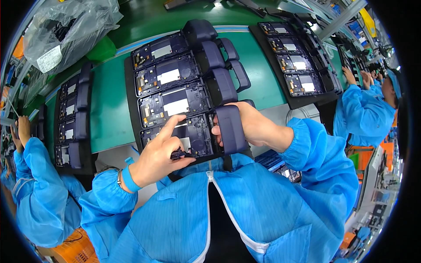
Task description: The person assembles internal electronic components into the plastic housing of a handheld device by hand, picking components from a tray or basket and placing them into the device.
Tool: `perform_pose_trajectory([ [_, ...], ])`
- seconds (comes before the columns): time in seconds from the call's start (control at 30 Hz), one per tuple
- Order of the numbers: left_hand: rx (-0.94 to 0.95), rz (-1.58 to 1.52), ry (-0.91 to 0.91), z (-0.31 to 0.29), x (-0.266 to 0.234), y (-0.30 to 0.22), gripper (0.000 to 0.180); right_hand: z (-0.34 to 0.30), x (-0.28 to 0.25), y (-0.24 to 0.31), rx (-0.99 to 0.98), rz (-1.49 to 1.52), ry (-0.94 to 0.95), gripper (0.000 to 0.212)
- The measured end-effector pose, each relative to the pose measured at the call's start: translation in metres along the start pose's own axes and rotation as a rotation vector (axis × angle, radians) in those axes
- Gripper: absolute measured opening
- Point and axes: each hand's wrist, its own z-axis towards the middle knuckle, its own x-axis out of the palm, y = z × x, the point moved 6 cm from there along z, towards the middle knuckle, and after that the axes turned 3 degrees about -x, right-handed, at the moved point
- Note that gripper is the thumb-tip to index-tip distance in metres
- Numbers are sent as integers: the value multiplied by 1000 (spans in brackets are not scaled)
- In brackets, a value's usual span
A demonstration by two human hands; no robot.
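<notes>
On the green conveyor belt [112, 103] lies a black moulded plastic tray [130, 90] holding four dark-blue open device housings. The nearest housing [197, 133] seems stiff and light, its board fragile (better gripped by the edges). Right hand [252, 127] clasps its thick end; left hand [158, 155] pinches a small black part [177, 154].

1. Green conveyor belt [109, 109] running across the bench, edged in pale blue.
2. Black trays [72, 127] of dark housings at left and right [302, 65].
3. Crumpled clear plastic bag [70, 30] at upper left.
4. Metal racking [337, 22] upper right.
5. Orange crate [74, 250] below.
6. Bright overhead glare.
</notes>
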Motion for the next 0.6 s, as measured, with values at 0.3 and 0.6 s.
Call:
perform_pose_trajectory([
  [0.3,36,59,-12,5,2,-4,33,1,-1,-2,-7,78,19,16],
  [0.6,8,171,21,7,12,-1,33,-71,-72,37,-221,-270,-148,18],
])
